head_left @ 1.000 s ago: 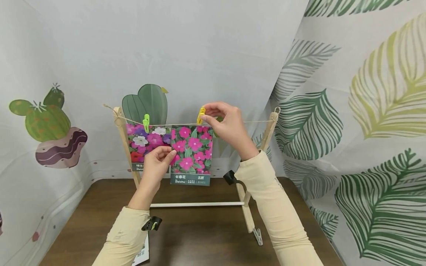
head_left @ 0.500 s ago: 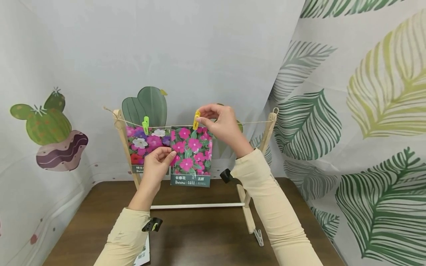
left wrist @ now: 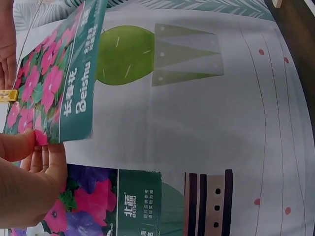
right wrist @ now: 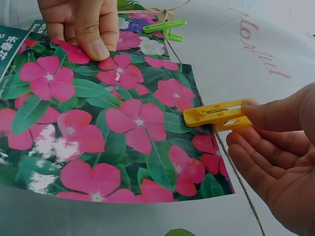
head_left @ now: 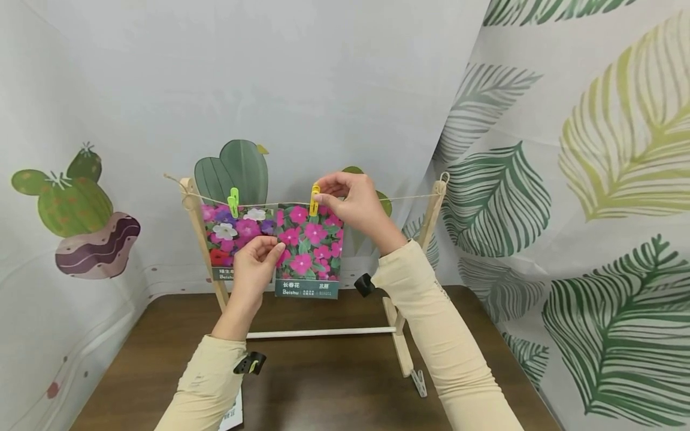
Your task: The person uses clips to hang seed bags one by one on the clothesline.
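A seed packet (head_left: 309, 251) printed with pink flowers hangs upright at the twine line (right wrist: 241, 184). My left hand (head_left: 254, 263) pinches its left edge between thumb and fingers. With thumb and fingertips my right hand (head_left: 356, 200) holds a yellow clothespin (right wrist: 219, 115), whose jaws straddle the packet's top edge and the twine. To the left, a second packet (head_left: 245, 230) with mixed flowers hangs from the line under a green clothespin (head_left: 233, 202). In the head view my left hand covers part of that second packet.
The twine runs between two wooden posts (head_left: 431, 218) of a stand, joined low down by a white rod (head_left: 323, 332). A grey clothespin (head_left: 418, 383) lies by the right foot. Another packet (head_left: 233, 416) lies on the brown table (head_left: 334, 383), partly under the left sleeve.
My right hand has moved slightly left and down with the yellow clothespin, which now sits over the packet's top edge. My left hand keeps its pinch on the packet.
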`<state>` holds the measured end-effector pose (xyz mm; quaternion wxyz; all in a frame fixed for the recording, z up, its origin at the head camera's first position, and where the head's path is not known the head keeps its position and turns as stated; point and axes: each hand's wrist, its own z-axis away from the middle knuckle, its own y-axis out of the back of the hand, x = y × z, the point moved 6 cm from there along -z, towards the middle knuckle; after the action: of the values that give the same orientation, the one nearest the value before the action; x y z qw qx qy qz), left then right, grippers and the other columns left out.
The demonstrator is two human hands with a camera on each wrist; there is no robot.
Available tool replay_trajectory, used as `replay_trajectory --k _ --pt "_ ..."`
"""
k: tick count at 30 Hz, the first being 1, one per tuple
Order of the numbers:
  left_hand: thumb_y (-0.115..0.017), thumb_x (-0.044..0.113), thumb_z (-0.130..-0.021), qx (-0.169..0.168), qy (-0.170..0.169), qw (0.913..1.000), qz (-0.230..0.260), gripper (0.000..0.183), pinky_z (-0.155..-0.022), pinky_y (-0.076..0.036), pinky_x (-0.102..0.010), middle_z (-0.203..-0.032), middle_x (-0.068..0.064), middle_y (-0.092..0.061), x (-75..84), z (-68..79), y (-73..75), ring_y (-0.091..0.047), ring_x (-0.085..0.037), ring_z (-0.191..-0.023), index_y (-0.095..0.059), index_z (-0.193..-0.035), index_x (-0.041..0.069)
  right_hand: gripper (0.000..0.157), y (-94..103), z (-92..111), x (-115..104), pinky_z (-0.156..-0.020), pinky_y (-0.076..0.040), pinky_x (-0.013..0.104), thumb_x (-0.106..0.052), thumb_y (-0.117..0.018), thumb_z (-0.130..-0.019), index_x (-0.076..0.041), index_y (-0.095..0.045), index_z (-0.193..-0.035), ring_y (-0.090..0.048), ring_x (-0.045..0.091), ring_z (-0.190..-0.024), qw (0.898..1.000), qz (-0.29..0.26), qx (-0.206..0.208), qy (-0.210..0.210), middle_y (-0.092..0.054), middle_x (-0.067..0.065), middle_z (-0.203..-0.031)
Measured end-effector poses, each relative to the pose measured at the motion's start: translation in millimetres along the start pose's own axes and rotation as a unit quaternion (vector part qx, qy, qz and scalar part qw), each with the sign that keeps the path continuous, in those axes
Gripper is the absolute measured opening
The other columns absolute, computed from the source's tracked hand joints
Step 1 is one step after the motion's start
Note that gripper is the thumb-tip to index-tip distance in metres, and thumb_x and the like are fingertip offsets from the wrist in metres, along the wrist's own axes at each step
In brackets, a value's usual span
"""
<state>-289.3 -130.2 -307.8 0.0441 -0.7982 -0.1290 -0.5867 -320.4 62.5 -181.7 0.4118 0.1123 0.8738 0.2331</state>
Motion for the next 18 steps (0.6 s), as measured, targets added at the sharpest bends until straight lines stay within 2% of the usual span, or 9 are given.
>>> replay_trajectory --k 6,12,18 --pt "-0.065 0.014 -0.092 0.014 -0.012 0.9998 -0.006 0.016 -0.060 -0.042 -0.020 -0.087 -0.008 -0.068 2.0 0.1 -2.2 -0.054 -0.010 -0.070 -0.065 -0.099 -0.001 0.019 -0.3 -1.5 3.2 -0.074 -0.051 0.028 -0.013 -0.072 -0.087 -0.004 -0.069 -0.103 -0.064 0.016 -0.079 1.000 0.001 -0.009 -0.016 -0.069 0.006 -0.091" --pt "-0.066 0.017 -0.092 0.021 -0.002 0.9997 -0.011 0.019 -0.064 -0.044 -0.019 -0.092 -0.011 -0.069 -1.5 2.2 -3.4 -0.056 -0.009 -0.072 -0.065 -0.101 0.000 0.028 -3.8 0.0 4.9 -0.081 -0.051 0.027 -0.014 -0.069 -0.090 -0.002 -0.065 -0.114 -0.064 0.018 -0.089 0.998 0.029 -0.041 -0.035 -0.067 0.008 -0.100" --pt "-0.065 0.017 -0.092 0.013 -0.003 0.9999 0.003 0.023 -0.068 -0.046 -0.016 -0.095 -0.013 -0.066 -2.3 4.0 -4.9 -0.057 -0.007 -0.076 -0.064 -0.105 -0.002 0.032 -5.9 2.2 4.2 -0.086 -0.050 0.028 -0.015 -0.066 -0.092 -0.001 -0.062 -0.120 -0.064 0.019 -0.095 0.997 0.051 -0.057 -0.030 -0.067 0.009 -0.105"
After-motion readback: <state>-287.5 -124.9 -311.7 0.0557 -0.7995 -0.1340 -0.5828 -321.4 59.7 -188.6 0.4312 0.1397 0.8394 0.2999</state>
